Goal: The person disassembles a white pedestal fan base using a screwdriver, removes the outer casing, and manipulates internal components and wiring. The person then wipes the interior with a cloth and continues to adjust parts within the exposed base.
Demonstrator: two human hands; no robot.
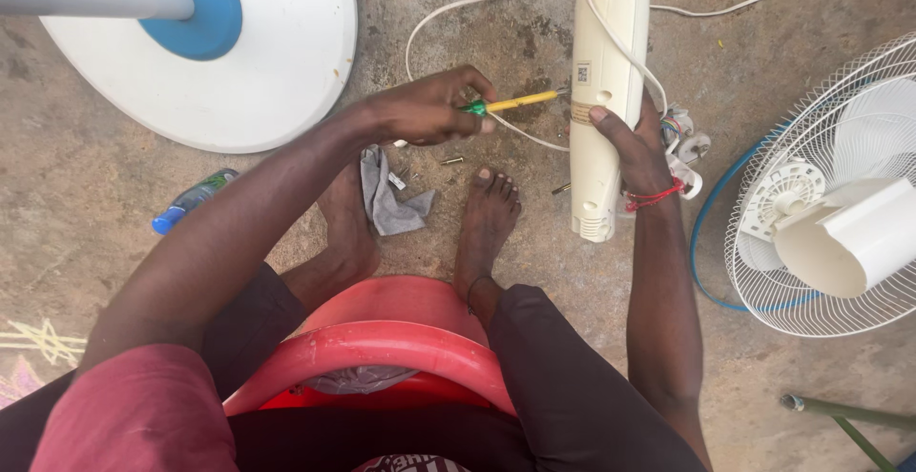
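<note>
My left hand (429,109) grips a screwdriver (515,103) with a green handle and yellow shaft, its tip pointing right at a long white plastic fan casing (606,42). My right hand (634,143), with a red thread on the wrist, holds that casing upright by its right side, thumb pressed on the front. Loose wires and small white parts (685,143) hang behind the casing. A white cable (458,9) loops from the casing across the floor.
I sit on a red plastic stool (382,338), bare feet on concrete. A grey cloth (391,200) and a loose screw (451,160) lie by my feet. A round white fan base (277,62) is top left, a blue bottle (191,200) left, and a fan grille with motor (830,205) right.
</note>
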